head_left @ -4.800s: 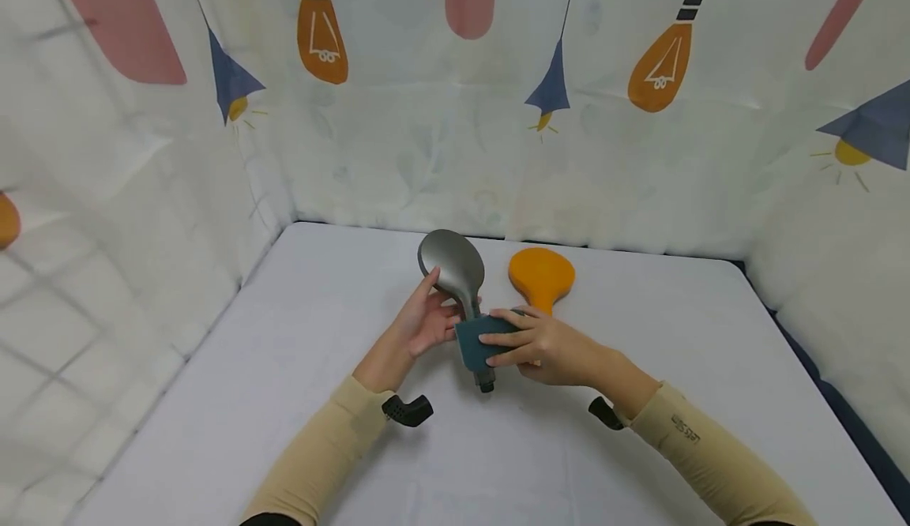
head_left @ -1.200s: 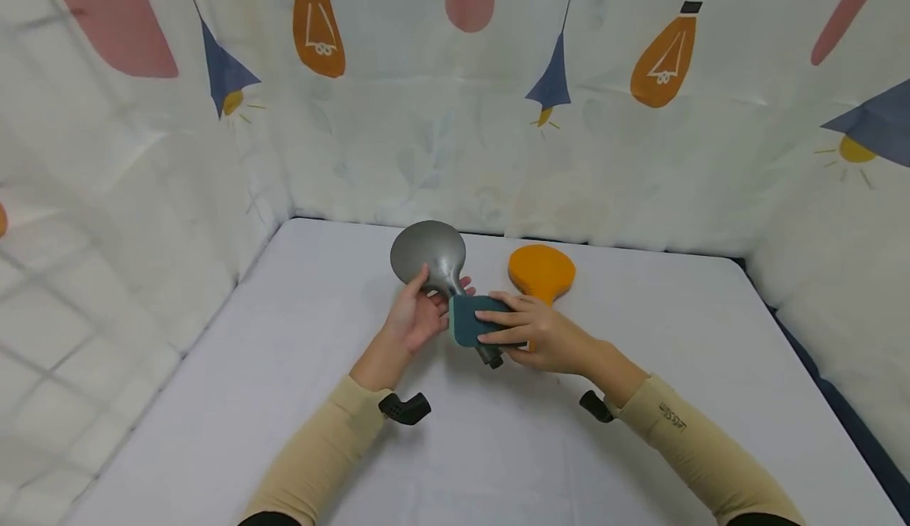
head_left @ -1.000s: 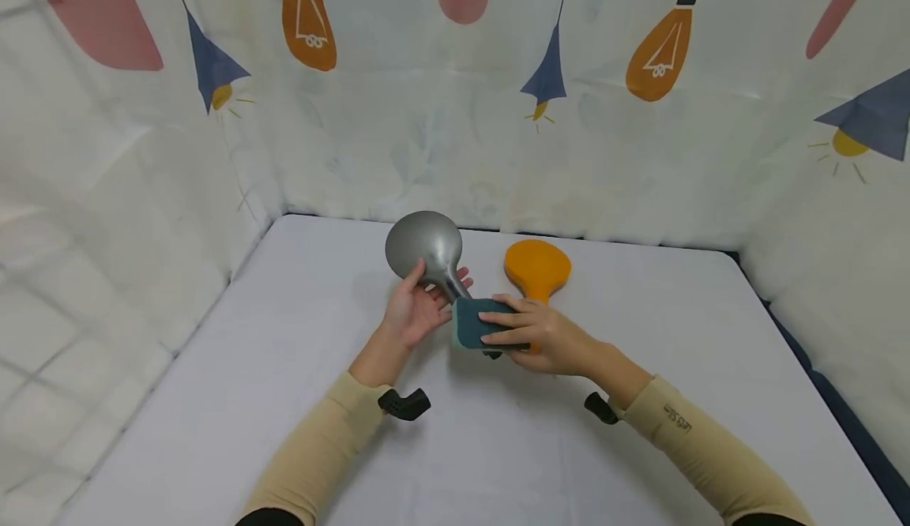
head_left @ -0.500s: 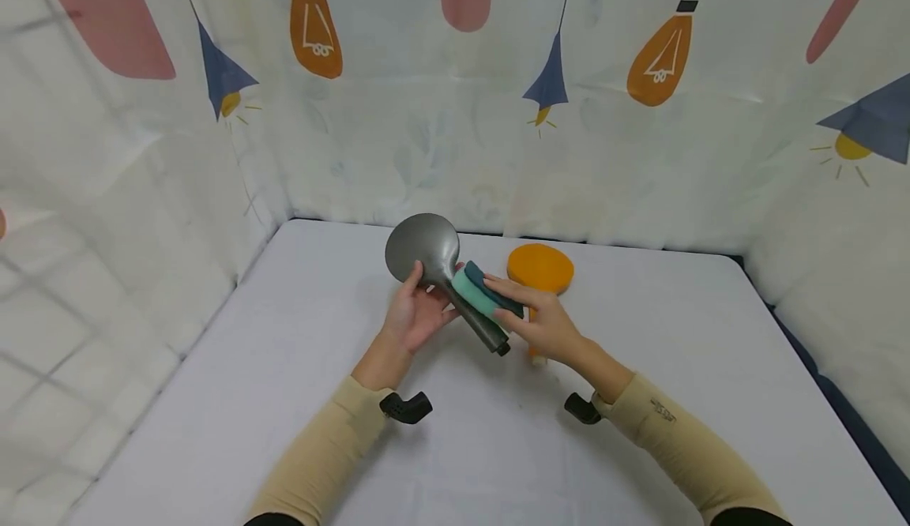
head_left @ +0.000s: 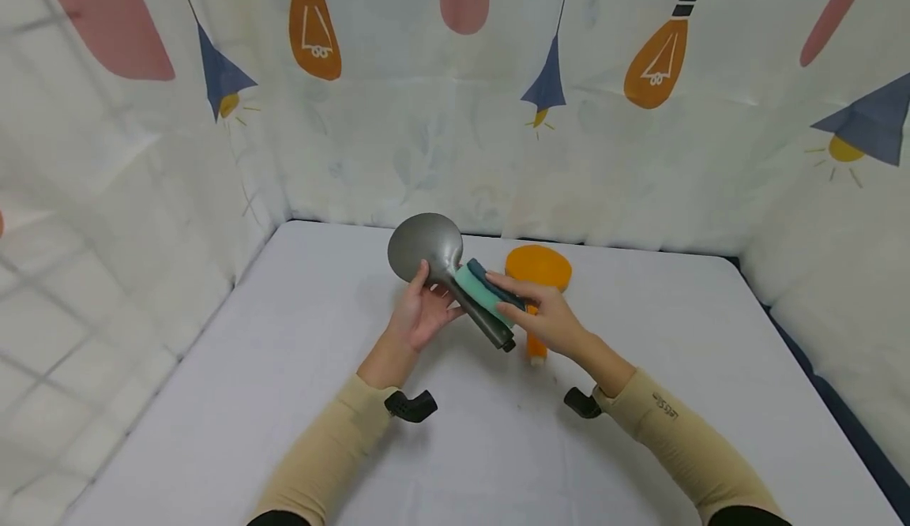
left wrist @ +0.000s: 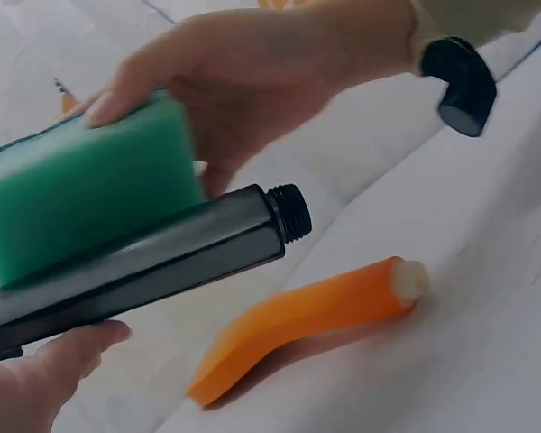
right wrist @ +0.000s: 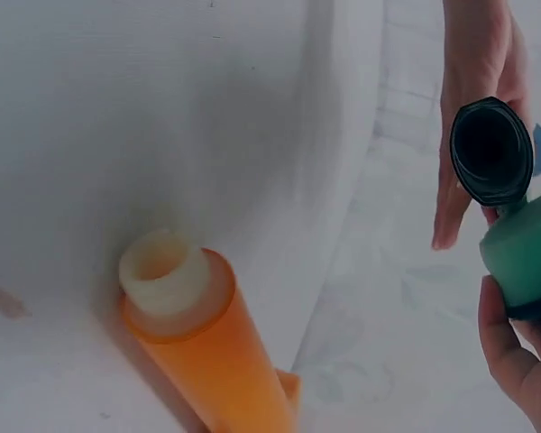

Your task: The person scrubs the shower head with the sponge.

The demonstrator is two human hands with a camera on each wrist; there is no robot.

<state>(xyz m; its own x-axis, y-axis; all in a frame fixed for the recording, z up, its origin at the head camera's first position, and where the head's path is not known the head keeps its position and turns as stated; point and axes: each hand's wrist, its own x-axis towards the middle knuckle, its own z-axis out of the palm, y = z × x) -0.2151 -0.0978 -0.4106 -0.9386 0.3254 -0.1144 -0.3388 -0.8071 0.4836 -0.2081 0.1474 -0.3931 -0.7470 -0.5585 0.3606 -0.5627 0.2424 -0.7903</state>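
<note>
Grey and glossy, a shower head is held above the white table by the left hand, whose thumb lies over the edge of the round head while its fingers are behind the neck. Its dark handle slants down toward the right, ending in a black threaded tip. On the right, the right hand pinches a two-tone sponge between thumb and fingers, the pale green foam touching the upper side of the handle and the dark blue layer facing away from it. Near that hand, an orange shower head lies on the table, the middle of it partly hidden by the hand and sponge; the pale threaded end of its handle points toward the person. Both forearms wear beige sleeves, and behind the table hangs a white cloth printed with bulbs and lamps
</note>
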